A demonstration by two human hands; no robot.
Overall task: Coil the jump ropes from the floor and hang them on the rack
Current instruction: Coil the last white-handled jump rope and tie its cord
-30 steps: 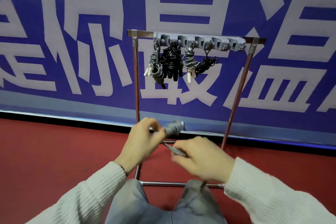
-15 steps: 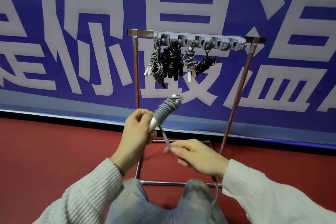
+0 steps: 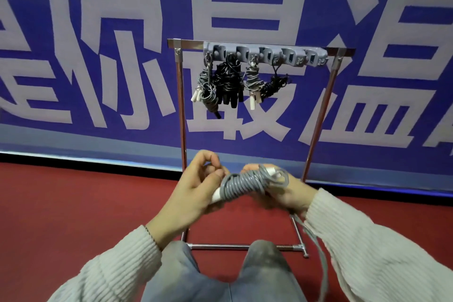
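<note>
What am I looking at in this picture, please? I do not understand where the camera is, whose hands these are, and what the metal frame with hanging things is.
The camera sits on a person's head and looks forward and down, so you see that person's own arms and knees. There is no machine here.

The left hand and right hand together hold a grey jump rope wound around its white handles. A loose grey rope end hangs below the right wrist.

Behind stands a shiny metal rack on red floor. Its top bar carries a grey hook strip, where four coiled ropes, grey and black, already hang. The background is a blue banner with white characters.
</note>
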